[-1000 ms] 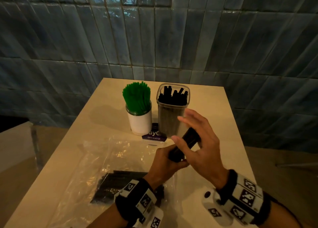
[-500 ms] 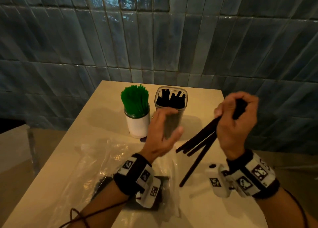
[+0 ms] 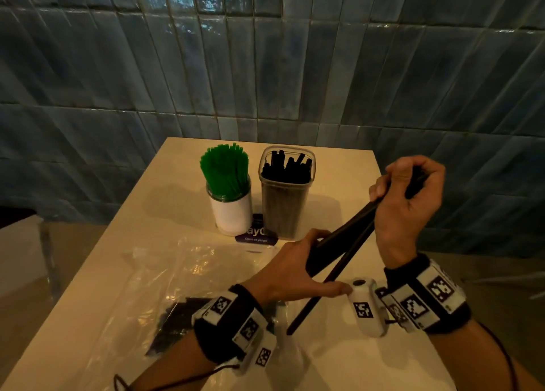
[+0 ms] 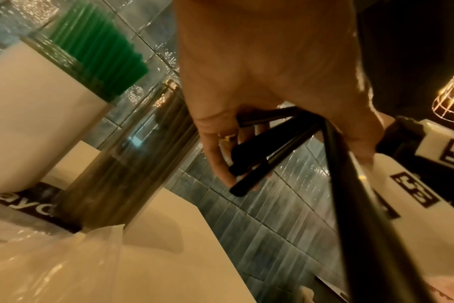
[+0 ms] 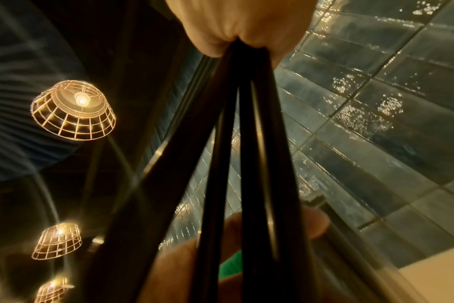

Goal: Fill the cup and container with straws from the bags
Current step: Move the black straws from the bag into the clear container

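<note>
Here, at the left of the table (image 3: 124,234), a clear plastic bag (image 3: 141,278) is lying flat with a few black straws inside it (image 3: 174,320), partly hidden behind the left wrist. Farther back, a white cup (image 3: 233,213) is standing upright, packed with green straws (image 3: 224,166) that are fanning out above its rim. Just beside it on the right, a clear container (image 3: 284,201) is standing upright and holding black straws whose tips are poking up unevenly near its rim. A purple card (image 3: 256,236) is lying at the foot of these 2 vessels.

In front of the container, the left hand (image 3: 290,272) is cupping the lower ends of a bundle of black straws (image 3: 346,232), its fingers (image 4: 218,164) curling around several of them in the left wrist view. 1 straw (image 3: 317,299) is slanting away from the bundle, its lower tip pointing down toward the table; whether it is touching the surface cannot be told.

To the right and higher, the right hand (image 3: 408,201) is clenching tight around the upper ends of the same bundle, holding it tilted above the table.
</note>
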Available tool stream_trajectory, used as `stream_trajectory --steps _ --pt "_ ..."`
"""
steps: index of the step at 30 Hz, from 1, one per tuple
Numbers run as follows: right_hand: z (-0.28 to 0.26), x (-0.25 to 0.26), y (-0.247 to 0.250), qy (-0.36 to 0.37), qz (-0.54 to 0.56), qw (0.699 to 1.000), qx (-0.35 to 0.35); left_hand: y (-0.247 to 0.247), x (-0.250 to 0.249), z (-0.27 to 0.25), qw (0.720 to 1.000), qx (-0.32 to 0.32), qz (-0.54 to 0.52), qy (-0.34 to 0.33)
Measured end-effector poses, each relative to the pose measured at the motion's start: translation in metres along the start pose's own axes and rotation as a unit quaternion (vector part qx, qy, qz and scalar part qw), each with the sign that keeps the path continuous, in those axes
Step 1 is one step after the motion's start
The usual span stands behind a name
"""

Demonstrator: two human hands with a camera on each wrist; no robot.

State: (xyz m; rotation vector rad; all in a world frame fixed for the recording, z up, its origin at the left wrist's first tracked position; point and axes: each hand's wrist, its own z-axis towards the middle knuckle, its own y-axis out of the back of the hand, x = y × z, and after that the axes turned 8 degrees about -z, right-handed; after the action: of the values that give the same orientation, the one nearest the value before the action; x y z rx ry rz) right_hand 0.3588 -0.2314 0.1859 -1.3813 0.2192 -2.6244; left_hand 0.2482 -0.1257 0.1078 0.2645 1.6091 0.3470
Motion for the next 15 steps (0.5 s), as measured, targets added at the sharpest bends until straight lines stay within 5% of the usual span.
stream_trajectory --steps 7,15 --pt "-0.018 0.001 -0.001 -0.064 -0.001 0.998 0.020 -0.001 0.002 -0.004 0.998 0.016 -0.056 0.021" --pt "-0.039 0.007 -0.007 -0.023 -0.043 0.996 0.068 -0.005 -0.009 0.000 0.992 -0.076 -0.099 -0.017"
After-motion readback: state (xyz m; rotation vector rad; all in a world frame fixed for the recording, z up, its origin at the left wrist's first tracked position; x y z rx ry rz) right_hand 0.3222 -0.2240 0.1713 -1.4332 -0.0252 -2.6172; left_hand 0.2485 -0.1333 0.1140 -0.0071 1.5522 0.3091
